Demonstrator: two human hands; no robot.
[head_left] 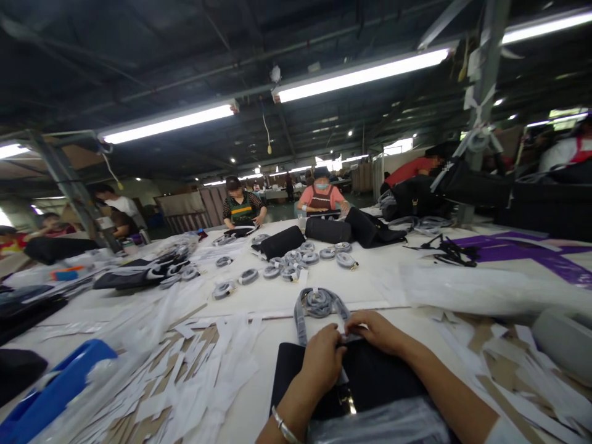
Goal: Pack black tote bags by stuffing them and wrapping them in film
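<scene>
A black bag (383, 376) lies on the table in front of me, with a gold-coloured clasp (346, 401) on its near side. From its far edge rises a handle (300, 320) wrapped in grey film, and a coiled strap (318, 302) in the same wrapping sits inside the loop. My left hand (324, 357) rests over the bag with its fingers bent at the right foot of the handle. Across from it, my right hand (377, 331) pinches that same spot. Both sets of fingertips nearly meet, and they hide the exact grip. Clear plastic film (379, 422) covers the bag's near part.
Several wrapped strap coils (291, 271) and black bags (328, 230) lie farther back. Paper and cardboard strips (185, 376) cover the left side, beside a blue object (60, 388). Plastic sheeting (481, 293) and a grey rounded object (567, 342) are at right. Co-workers (243, 206) sit across.
</scene>
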